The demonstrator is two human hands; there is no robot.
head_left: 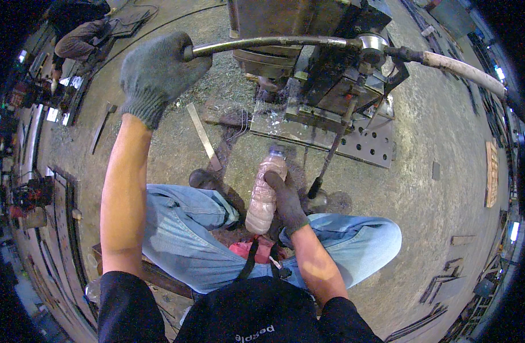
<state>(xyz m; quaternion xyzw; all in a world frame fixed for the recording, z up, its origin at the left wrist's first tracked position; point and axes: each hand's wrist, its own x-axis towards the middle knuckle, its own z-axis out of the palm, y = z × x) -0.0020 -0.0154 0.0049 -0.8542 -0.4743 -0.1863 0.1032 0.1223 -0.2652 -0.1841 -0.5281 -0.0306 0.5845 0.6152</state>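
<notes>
The left hand (pixel 156 71), in a grey glove, grips the long metal lever (pixel 274 42) of the machine (pixel 325 74). The right hand (pixel 285 200) holds 1 plastic bottle (pixel 262 197) between the knees.

Perforated steel plate (pixel 370 146), flat bar (pixel 203 136) on floor, prob. co-worker (pixel 79 40) far left.

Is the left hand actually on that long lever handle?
Touching: the head view shows the gloved left hand wrapped around the end of the lever handle.

Dusty concrete floor (pixel 445 188): perforated steel plate (pixel 371 143), flat metal strip (pixel 204 136), metal shavings (pixel 228 68) scattered.
</notes>
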